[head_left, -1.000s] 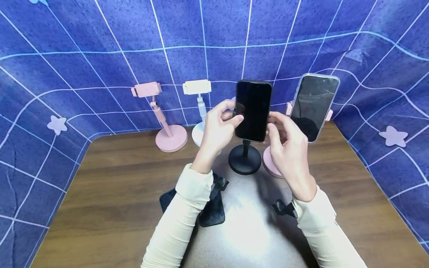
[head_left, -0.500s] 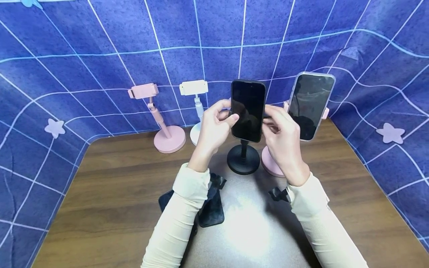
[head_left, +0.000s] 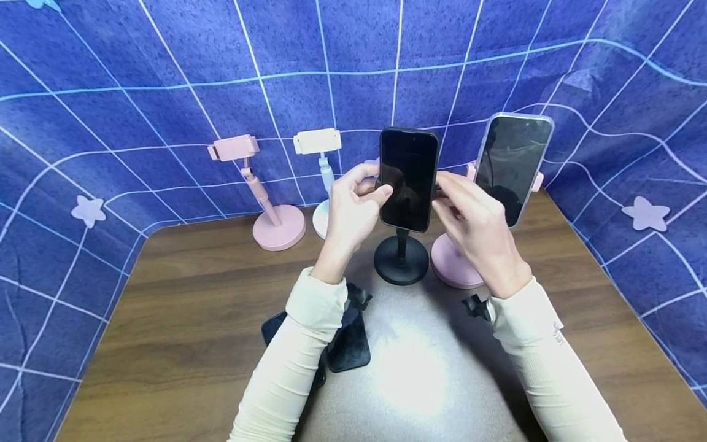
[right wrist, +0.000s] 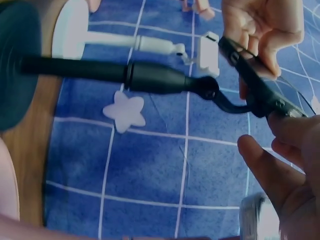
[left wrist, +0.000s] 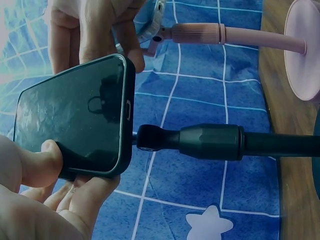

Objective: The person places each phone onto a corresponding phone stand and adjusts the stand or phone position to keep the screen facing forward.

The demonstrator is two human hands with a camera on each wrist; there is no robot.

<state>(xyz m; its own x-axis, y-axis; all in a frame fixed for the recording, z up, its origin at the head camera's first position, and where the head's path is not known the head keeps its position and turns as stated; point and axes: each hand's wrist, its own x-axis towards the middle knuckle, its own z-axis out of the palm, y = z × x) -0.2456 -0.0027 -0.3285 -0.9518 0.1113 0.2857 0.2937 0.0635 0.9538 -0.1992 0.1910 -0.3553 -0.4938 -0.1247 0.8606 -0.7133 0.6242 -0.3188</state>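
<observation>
A black smartphone [head_left: 409,179] stands upright, screen forward, against the head of a black phone stand [head_left: 401,261]. My left hand [head_left: 353,202] pinches its left side, thumb on the screen and fingers behind, as the left wrist view also shows. At the opposite side, my right hand [head_left: 477,215] holds the dark end of the stand's clamp beside the phone's edge with bent fingers. In the right wrist view one fingertip [right wrist: 287,127] meets the clamp while another finger [right wrist: 257,155] is apart from it. The phone hides most of the clamp.
Close by on the right, a pink stand [head_left: 455,261] carries a phone in a clear case [head_left: 513,166]. A pink stand [head_left: 278,227] and a white stand [head_left: 317,141] stand to the left. Dark phones [head_left: 349,344] lie under the left forearm. Behind hangs blue gridded cloth [head_left: 364,43].
The right hand's fingers have closed in on the phone's right edge, and its wrist then swung outward to the right. The left hand keeps its pinch on the smartphone. The head view shifted slightly.
</observation>
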